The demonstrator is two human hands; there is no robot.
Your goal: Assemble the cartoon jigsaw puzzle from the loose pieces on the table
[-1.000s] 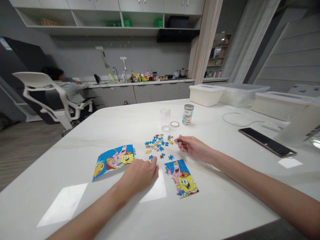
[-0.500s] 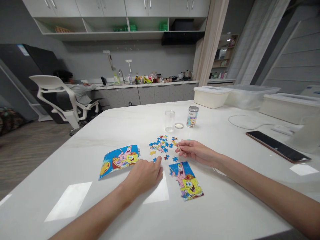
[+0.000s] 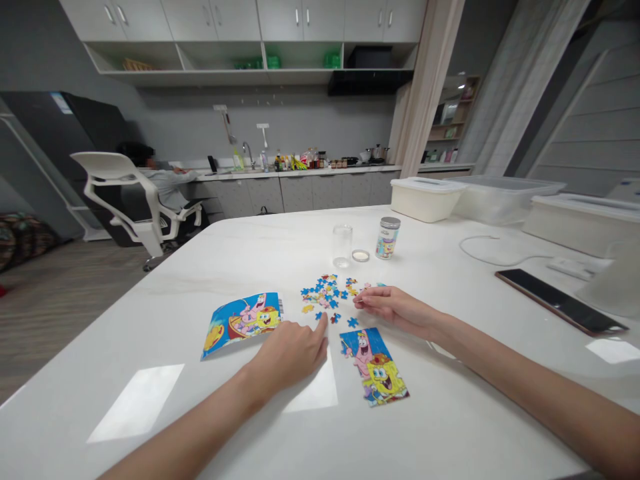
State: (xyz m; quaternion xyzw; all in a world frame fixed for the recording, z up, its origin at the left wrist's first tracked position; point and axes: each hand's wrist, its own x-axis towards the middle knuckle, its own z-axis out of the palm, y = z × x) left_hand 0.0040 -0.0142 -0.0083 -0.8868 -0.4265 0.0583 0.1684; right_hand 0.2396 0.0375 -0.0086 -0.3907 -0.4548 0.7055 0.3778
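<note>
A glossy white worktop [image 3: 225,260] with faint veining carries everything here. On it, a curled printed sheet [image 3: 245,320] in blue, pink and yellow lies beside the left hand [image 3: 295,350]; on that hand's other side is a flat joined puzzle section [image 3: 377,373] in matching colours, its left side jagged. The step in hand seems to be choosing among loose pieces; the next move calls for comparing a piece's shape and print with that jagged side.

The left hand points its index finger at the pieces, other fingers curled under; whether it holds or touches any, I cannot tell. The right hand [image 3: 400,310] pinches, thumb to fingertips, what looks like a small puzzle piece [image 3: 357,301], mostly hidden.

Beyond stand a clear cylindrical jar [image 3: 342,250] and a printed jar with a silver lid [image 3: 387,240], a round silver-rimmed lid [image 3: 361,256] lying between them. Nearer spreads a heap of blue, yellow and pink pieces [image 3: 327,293]; one blue knobbed piece [image 3: 353,323] lies just above the section.
</note>
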